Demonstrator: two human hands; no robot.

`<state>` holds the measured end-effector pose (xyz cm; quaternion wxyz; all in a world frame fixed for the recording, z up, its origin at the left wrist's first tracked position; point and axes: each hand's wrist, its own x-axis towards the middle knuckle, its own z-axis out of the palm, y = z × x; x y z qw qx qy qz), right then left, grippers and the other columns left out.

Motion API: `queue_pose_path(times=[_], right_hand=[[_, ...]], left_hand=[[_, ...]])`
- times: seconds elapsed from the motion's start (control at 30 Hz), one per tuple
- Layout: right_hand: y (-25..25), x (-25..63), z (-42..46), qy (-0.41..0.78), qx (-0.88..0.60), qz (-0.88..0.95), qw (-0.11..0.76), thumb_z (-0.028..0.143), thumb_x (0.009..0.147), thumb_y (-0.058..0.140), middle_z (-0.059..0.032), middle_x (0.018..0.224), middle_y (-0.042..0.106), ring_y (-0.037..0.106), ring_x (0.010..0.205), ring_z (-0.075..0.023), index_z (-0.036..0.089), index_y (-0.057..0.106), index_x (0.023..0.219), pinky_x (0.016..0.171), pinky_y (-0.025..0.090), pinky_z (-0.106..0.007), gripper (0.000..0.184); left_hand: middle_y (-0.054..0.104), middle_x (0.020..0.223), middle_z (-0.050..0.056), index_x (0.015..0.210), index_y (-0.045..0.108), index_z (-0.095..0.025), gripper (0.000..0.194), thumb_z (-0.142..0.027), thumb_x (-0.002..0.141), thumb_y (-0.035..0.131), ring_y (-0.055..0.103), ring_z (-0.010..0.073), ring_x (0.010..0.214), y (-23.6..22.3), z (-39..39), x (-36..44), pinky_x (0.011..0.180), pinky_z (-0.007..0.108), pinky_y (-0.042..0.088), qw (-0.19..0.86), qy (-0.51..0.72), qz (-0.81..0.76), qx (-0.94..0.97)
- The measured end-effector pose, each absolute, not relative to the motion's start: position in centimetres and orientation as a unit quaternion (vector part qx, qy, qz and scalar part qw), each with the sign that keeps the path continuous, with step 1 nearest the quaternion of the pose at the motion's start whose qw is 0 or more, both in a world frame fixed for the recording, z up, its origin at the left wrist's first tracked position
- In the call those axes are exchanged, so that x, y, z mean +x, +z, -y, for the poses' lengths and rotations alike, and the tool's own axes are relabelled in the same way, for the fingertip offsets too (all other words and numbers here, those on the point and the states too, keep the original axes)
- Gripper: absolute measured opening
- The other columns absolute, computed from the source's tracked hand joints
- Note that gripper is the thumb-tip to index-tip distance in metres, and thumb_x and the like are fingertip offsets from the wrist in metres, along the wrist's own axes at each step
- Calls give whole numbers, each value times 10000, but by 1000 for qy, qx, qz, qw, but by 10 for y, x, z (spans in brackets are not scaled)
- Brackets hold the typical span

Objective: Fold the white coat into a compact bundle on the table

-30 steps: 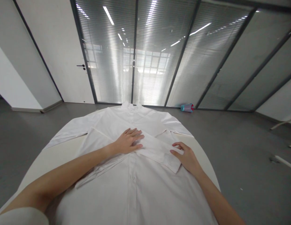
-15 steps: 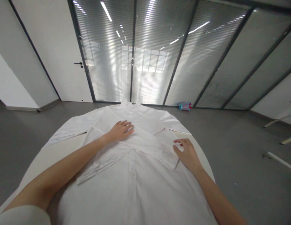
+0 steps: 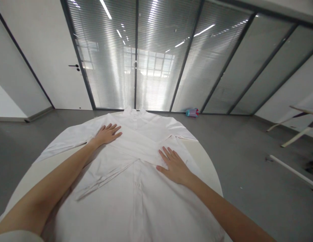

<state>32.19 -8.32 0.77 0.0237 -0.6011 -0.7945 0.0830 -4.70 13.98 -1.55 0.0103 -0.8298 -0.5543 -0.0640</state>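
Note:
A white button-up shirt (image 3: 138,198) lies flat and face up on a round white table (image 3: 204,161), collar at the far edge. One sleeve (image 3: 136,146) is folded across the chest. My left hand (image 3: 107,133) rests flat, fingers spread, on the shirt's upper left chest by the end of that folded sleeve. My right hand (image 3: 173,164) presses flat, fingers apart, on the shirt's right side over the fold. Neither hand grips anything. The other sleeve (image 3: 63,143) stretches out to the left across the table.
Grey floor surrounds the table. A glass wall with blinds (image 3: 146,57) stands behind, with a white door (image 3: 58,57) at the left. A small blue and pink bottle (image 3: 192,112) lies on the floor by the glass. Pale table legs (image 3: 295,134) show at the right.
My left hand slid up and to the left across the chest. My right hand let go of the sleeve cuff and flattened on the shirt. The view turned slightly right.

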Motion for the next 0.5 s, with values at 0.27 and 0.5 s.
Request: queue_pose_path(times=[0.27, 0.5], right_hand=[[-3, 360, 108, 49, -640, 766, 27, 765, 914, 271, -117, 1641, 65, 91, 1519, -282, 177, 221, 1584, 1230, 186, -480, 893], [15, 360, 102, 52, -642, 765, 11, 717, 950, 190, -122, 1610, 250, 171, 1508, -293, 178, 397, 1523, 1224, 138, -551, 813]], left_hand=[[290, 1616, 106, 1529, 386, -267, 728, -690, 939, 339, 201, 402, 1485, -24, -154, -58, 1169, 503, 187, 12, -80, 586, -806], [420, 1544, 108, 1423, 535, -296, 647, -681, 914, 424, 333, 396, 1424, -24, -162, -57, 1138, 525, 254, 18, -119, 571, -812]])
